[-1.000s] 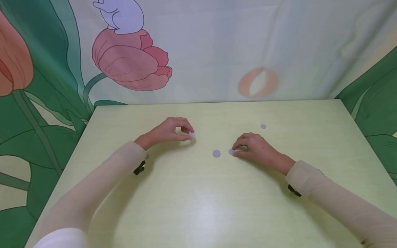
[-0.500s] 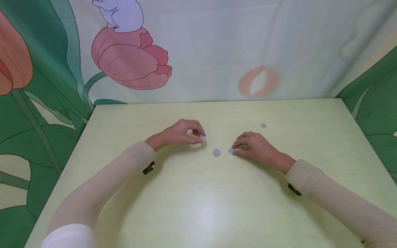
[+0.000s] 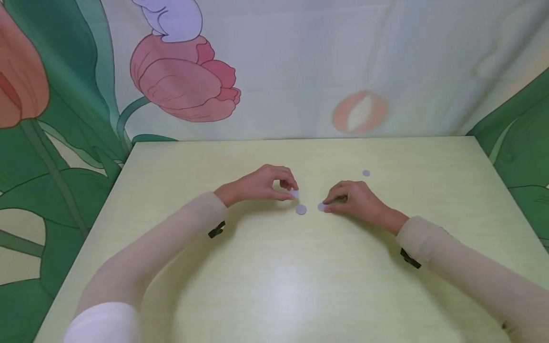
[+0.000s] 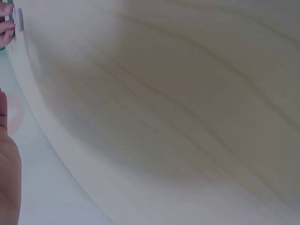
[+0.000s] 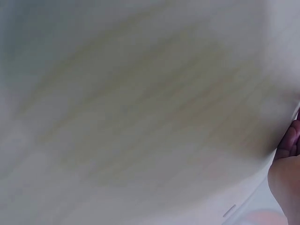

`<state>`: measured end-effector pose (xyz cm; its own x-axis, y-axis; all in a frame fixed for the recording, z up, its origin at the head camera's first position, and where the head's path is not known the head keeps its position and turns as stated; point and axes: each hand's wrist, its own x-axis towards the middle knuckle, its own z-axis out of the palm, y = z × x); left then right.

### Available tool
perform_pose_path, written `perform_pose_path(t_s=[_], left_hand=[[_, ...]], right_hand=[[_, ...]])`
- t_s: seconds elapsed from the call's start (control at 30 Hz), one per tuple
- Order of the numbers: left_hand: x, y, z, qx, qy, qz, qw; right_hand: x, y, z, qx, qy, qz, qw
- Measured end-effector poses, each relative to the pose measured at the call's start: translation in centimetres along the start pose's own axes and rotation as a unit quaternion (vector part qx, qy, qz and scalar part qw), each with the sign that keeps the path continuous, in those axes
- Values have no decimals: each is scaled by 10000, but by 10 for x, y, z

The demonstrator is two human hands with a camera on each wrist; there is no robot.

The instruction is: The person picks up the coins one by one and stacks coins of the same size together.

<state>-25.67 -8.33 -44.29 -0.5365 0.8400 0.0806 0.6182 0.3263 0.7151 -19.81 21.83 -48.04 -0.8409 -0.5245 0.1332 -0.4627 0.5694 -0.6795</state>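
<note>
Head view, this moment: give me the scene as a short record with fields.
Left hand: pinches a pale disc
Right hand: pinches a second disc
Lying loose: a third disc, between the hands; a fourth disc, beyond the right hand
Surface: pale table
Backdrop: cloth printed with flowers

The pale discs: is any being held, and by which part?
The left hand pinches one pale disc by its edge; the right hand pinches another disc by its edge.

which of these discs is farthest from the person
The lone disc beyond the right hand. The others in view are closer in: one pinched disc at the left hand, another pinched disc at the right, a middle disc lying between them.
</note>
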Motion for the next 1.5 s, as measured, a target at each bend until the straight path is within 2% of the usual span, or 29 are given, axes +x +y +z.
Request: perform_pose_path(t_s=[0.17,0.3,0.53,0.77,0.9,1.17,1.3,1.5], left_hand=[[11,3,6,211,-107,120,9996],[17,5,10,222,-154,268,9993],[24,5,16,164,-428,384,9982],[35,6,24,406,-544,475,9966],[40,9,30,536,-453,245,9972],[46,21,43,701,-350,-509,9956],[47,25,48,732,-375,-666,9944],[49,28,54,873,-395,-720,9928]], right_hand=[[0,1,-1,-31,16,-31,10000],[0,1,-2,-64,5,-51,10000],[0,3,-3,-22,-82,-70,9999],[0,5,-2,-31,-55,-228,9997],[0,7,0,-6,-4,-341,9994],[0,6,0,-32,69,-313,9995],[-1,5,0,-117,80,-290,9995],[0,6,0,-201,90,-387,9990]])
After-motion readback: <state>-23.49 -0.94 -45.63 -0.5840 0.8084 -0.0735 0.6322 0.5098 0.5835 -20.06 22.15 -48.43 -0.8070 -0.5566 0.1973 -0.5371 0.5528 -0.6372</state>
